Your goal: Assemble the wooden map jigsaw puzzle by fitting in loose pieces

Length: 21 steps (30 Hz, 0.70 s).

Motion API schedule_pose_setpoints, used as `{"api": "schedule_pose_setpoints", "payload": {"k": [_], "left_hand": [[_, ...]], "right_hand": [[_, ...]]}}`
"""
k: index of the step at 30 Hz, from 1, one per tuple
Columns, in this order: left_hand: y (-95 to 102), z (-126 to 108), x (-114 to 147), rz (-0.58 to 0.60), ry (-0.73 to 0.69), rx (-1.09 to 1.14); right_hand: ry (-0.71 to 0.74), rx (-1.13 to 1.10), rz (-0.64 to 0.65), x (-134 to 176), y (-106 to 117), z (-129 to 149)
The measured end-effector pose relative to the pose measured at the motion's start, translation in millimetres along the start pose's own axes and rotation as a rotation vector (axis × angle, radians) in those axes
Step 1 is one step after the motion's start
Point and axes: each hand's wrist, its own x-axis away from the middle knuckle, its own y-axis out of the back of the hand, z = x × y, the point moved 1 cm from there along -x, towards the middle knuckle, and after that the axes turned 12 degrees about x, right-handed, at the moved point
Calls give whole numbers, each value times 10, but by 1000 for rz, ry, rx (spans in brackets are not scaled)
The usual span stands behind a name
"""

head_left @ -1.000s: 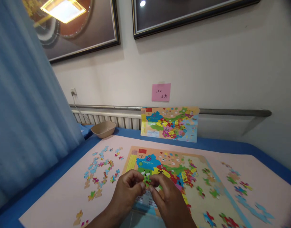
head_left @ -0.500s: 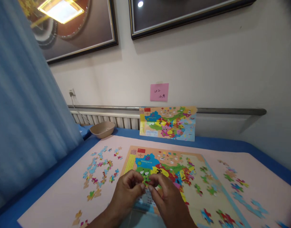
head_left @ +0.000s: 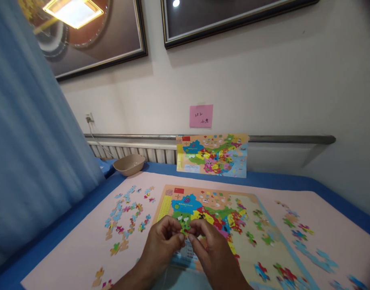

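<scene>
Left hand (head_left: 162, 245) and right hand (head_left: 210, 249) are both closed in a pinch on 1 green piece (head_left: 185, 228), held above the puzzle board (head_left: 248, 257). Loose pieces (head_left: 127, 217) lie left.

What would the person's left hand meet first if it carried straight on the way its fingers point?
The left hand points toward the right hand; beyond the green puzzle piece in their shared grip, it would probably meet the right fingertips.

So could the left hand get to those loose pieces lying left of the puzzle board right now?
Probably yes: the left hand pinches a green piece with the right hand, but nothing stands between it and the loose pieces on the mat.
</scene>
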Motion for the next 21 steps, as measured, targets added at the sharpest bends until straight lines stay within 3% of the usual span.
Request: {"api": "schedule_pose_setpoints", "payload": {"k": [21], "left_hand": [[4,-47,-13,-44,-23,-38]], "right_hand": [[-9,-20,64,8,14,25]]}}
